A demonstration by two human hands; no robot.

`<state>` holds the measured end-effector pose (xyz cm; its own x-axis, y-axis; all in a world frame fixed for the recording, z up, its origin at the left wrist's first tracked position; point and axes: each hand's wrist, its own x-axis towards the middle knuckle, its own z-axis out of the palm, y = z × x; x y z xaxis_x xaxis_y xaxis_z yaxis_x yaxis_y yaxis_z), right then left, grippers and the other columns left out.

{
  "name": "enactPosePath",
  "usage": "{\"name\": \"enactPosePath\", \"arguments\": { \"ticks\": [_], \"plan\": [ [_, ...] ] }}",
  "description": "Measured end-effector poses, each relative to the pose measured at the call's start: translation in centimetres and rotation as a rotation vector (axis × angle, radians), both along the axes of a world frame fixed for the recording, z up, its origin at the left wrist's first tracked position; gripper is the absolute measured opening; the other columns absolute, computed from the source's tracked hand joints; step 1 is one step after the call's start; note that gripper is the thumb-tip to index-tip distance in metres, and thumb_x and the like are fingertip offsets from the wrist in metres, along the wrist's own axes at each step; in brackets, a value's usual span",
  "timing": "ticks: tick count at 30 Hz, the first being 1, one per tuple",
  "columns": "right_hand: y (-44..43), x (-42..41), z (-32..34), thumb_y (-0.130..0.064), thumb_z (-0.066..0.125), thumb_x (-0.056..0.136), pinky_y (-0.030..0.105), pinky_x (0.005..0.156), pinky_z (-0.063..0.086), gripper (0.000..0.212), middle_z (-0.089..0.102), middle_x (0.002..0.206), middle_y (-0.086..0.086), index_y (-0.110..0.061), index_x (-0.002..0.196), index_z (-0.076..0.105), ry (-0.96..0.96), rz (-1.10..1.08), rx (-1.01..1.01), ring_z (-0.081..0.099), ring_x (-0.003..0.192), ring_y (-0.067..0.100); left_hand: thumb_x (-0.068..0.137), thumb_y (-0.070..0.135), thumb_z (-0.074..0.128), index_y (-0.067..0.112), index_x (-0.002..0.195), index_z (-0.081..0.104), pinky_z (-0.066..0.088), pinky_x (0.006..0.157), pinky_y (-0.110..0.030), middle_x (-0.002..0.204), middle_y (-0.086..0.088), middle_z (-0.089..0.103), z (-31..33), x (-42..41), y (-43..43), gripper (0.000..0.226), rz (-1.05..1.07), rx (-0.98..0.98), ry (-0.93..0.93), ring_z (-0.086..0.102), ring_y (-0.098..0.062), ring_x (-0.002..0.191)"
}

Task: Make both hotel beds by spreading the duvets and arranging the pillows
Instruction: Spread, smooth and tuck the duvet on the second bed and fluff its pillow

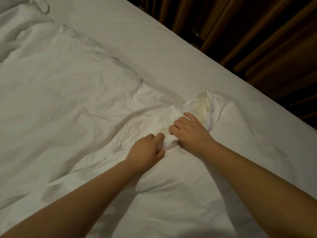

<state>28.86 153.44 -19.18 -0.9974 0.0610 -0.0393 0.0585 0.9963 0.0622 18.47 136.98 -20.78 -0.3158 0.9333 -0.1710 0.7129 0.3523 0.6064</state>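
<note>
A white duvet [65, 93] lies crumpled over the bed, its rumpled edge running from upper left down to the middle. Near that edge a corner of the cover [204, 103] gapes open and shows a yellowish inner filling. My left hand [147, 150] pinches a small bunch of white fabric between thumb and fingers. My right hand [188, 131] sits just to the right of it, fingers curled and pressed into the same bunched fabric. Both forearms reach in from the bottom of the view. No pillow is clearly visible.
The bare white bed sheet [154, 36] stretches beyond the duvet to the far edge of the mattress, which runs diagonally from top centre to right. Behind that edge hang dark brown pleated curtains [248, 31]. More bunched white bedding [20, 23] lies at the upper left.
</note>
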Motion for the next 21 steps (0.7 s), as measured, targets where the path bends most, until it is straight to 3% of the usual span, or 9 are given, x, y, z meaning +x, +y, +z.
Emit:
{"name": "enactPosePath", "arguments": {
  "ticks": [3, 6, 10, 15, 18, 21],
  "plan": [
    [-0.4, 2.7, 0.8, -0.011, 0.076, 0.064, 0.036, 0.084, 0.043, 0.025, 0.054, 0.076, 0.002, -0.014, 0.081, 0.059, 0.029, 0.010, -0.064, 0.054, 0.072, 0.024, 0.090, 0.028, 0.054, 0.015, 0.115, 0.051, 0.043, 0.063, -0.034, 0.084, -0.008, 0.055, 0.4, 1.7, -1.0, 0.029, -0.049, 0.070, 0.017, 0.055, -0.027, 0.074],
    [-1.6, 4.8, 1.4, -0.015, 0.073, 0.071, 0.031, 0.065, 0.047, 0.026, 0.058, 0.088, 0.003, -0.017, 0.095, 0.063, 0.034, -0.057, -0.063, 0.056, 0.079, 0.023, 0.092, 0.024, 0.049, 0.018, 0.122, 0.046, 0.041, 0.065, -0.032, 0.088, -0.008, 0.056, 0.6, 2.9, -1.8, 0.031, -0.017, 0.074, 0.002, 0.055, -0.026, 0.076],
    [-4.4, 7.3, 1.7, -0.024, 0.046, 0.080, 0.026, 0.060, 0.051, 0.041, 0.065, 0.104, 0.003, -0.021, 0.121, 0.051, 0.038, -0.149, -0.107, 0.064, 0.084, 0.019, 0.096, 0.030, 0.045, 0.027, 0.131, 0.042, 0.040, 0.071, -0.028, 0.098, -0.006, 0.056, 1.8, 4.1, -2.6, 0.035, 0.016, 0.106, -0.037, 0.057, -0.023, 0.084],
    [-7.8, 8.2, 4.5, -0.025, 0.044, 0.078, 0.023, 0.052, 0.049, 0.031, 0.068, 0.104, -0.001, -0.023, 0.109, 0.047, 0.071, -0.204, -0.077, 0.064, 0.071, 0.016, 0.098, 0.034, 0.040, 0.034, 0.132, 0.047, 0.037, 0.068, -0.026, 0.091, -0.003, 0.049, 3.8, 6.1, -4.2, 0.035, -0.001, 0.138, -0.030, 0.054, -0.022, 0.082],
    [-8.8, 8.9, 5.7, -0.021, 0.059, 0.075, 0.022, 0.056, 0.043, 0.034, 0.066, 0.098, -0.006, -0.025, 0.107, 0.047, 0.067, -0.213, -0.036, 0.059, 0.071, 0.014, 0.097, 0.034, 0.044, 0.036, 0.127, 0.054, 0.033, 0.064, -0.025, 0.086, -0.001, 0.043, 4.7, 7.0, -5.1, 0.032, 0.005, 0.184, -0.016, 0.054, -0.023, 0.079],
    [-9.5, 9.6, 7.0, -0.021, 0.079, 0.064, 0.023, 0.059, 0.044, 0.066, 0.063, 0.081, -0.008, -0.025, 0.124, 0.050, -0.043, -0.332, -0.014, 0.058, 0.069, 0.014, 0.095, 0.038, 0.046, 0.032, 0.120, 0.062, 0.036, 0.065, -0.027, 0.087, -0.006, 0.050, 5.7, 8.2, -6.1, 0.030, -0.061, 0.229, -0.031, 0.057, -0.027, 0.078]
  ]
}}
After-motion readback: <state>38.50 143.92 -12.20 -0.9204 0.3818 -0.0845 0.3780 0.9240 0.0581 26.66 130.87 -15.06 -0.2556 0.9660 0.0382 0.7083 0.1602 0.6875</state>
